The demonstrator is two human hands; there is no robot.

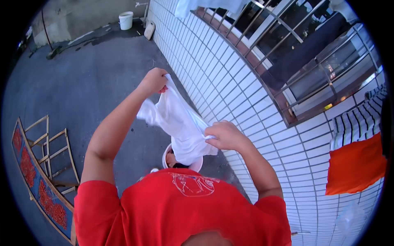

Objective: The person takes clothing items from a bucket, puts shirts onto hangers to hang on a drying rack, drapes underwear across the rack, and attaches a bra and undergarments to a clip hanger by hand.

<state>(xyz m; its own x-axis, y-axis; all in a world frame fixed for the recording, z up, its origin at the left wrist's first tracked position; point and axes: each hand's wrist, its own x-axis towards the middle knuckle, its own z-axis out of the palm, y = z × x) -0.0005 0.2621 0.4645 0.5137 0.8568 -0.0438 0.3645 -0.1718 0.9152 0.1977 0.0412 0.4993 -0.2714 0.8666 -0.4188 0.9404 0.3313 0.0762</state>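
Note:
A white garment (178,117) is stretched between my two hands at arm's length in front of me. My left hand (154,82) is closed on its upper corner, fingers curled round the cloth. Lower and to the right, my right hand (225,135) pinches another edge of it. The cloth hangs in loose folds, and its lower part comes down over a bucket (197,165) that stands on the ground close to me. Something dark and something orange-brown show inside the bucket, too little to name.
A white-tiled wall (230,86) with a barred window (287,53) runs along the right. An orange cloth (355,166) and a striped garment (356,123) hang there. Left, a wooden-framed rack (53,184) holds red pieces. A white bucket (126,20) stands at the back.

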